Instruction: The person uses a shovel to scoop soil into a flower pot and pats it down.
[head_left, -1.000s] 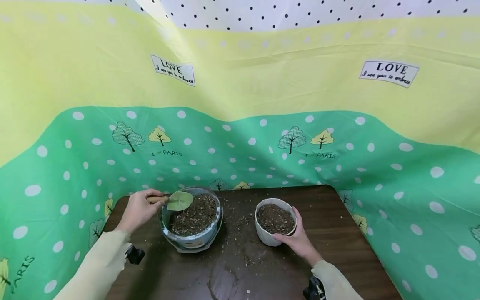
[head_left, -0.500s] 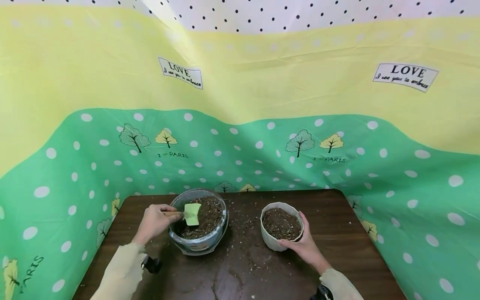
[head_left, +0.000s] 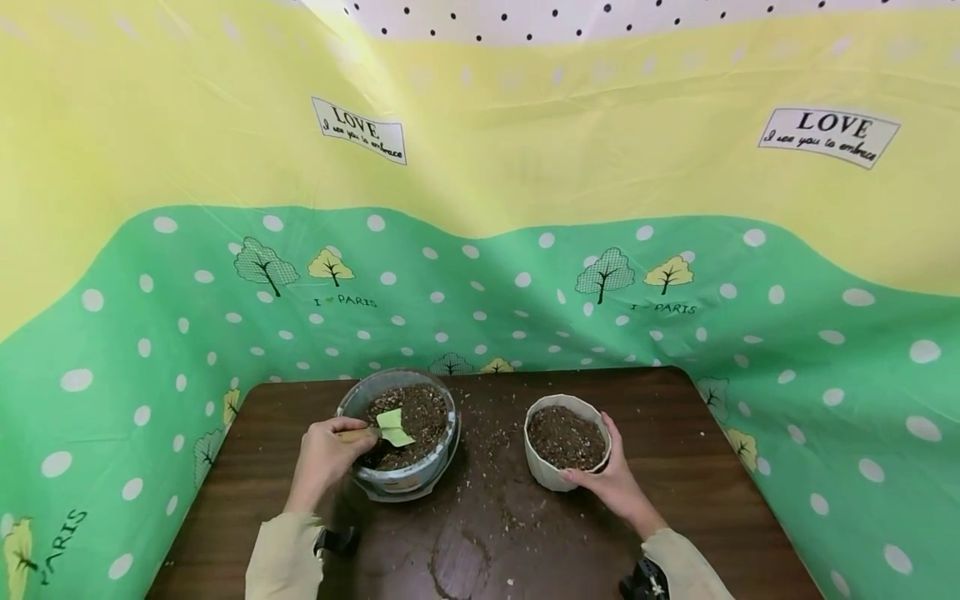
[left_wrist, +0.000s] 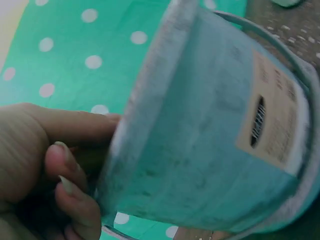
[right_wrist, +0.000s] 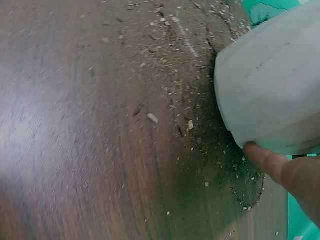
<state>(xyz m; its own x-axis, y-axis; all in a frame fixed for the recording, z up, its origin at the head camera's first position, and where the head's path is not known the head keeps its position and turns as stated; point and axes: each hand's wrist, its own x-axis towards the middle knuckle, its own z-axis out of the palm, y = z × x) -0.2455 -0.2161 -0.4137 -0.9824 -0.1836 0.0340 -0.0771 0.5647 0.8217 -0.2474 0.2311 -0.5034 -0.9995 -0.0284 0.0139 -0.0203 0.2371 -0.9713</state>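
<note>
My left hand [head_left: 326, 454] grips the wooden handle of a small hand trowel [head_left: 394, 427] with a light green blade. The blade is tilted over the soil [head_left: 426, 417] inside a bluish see-through bucket [head_left: 411, 478]; whether its edge is in the soil I cannot tell. In the left wrist view, curled fingers [left_wrist: 75, 200] are beside the bucket's rim, and the trowel is mostly hidden. On the right, a white faceted flowerpot [head_left: 542, 468] stands upright, nearly full of dark soil [head_left: 564, 437]. My right hand [head_left: 617, 482] holds it, thumb at the front and fingers round its right side.
Both containers stand on a dark brown wooden table [head_left: 720, 517]. Soil crumbs [right_wrist: 190, 125] lie scattered between them and in front of the pot. A dried ring mark [head_left: 459, 558] is near the front. A green and yellow printed curtain [head_left: 480, 292] hangs round the table's back and sides.
My left hand has moved the trowel right and down from above the bucket's left rim to over the soil, turning the blade. The right hand keeps its hold on the flowerpot.
</note>
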